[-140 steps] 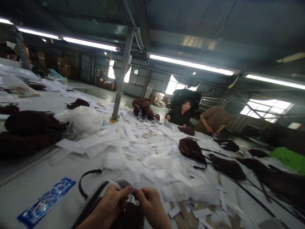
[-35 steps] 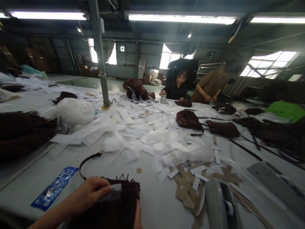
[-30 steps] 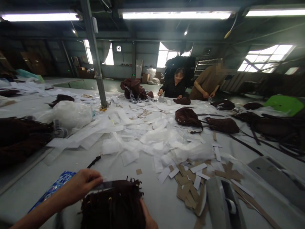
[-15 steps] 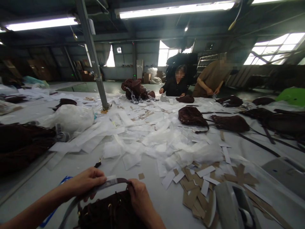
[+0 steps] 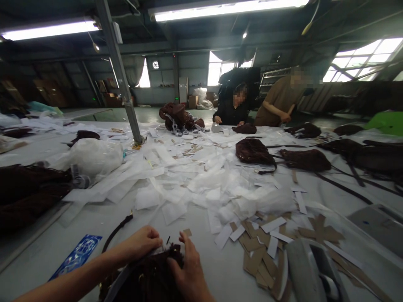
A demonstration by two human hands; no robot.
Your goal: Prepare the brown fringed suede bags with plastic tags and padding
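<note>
A dark brown fringed bag (image 5: 147, 279) lies on the grey table (image 5: 201, 251) right in front of me. My left hand (image 5: 142, 242) is closed on its upper left edge. My right hand (image 5: 185, 266) grips its upper right edge, fingers curled over the fringe. A thin dark strap (image 5: 118, 228) runs from the bag away to the left. A grey band (image 5: 118, 283) curves over the bag's near side.
White paper scraps (image 5: 204, 180) and brown card pieces (image 5: 261, 251) litter the table. A blue packet (image 5: 77, 256) lies left. More brown bags (image 5: 253, 152) lie beyond. A grey device (image 5: 310, 268) sits right. Two people (image 5: 234, 110) work at the far side by a steel post (image 5: 121, 75).
The grey band that my hands held over the bag has dropped to its near side. Both hands have moved onto the bag's top edge, closer together.
</note>
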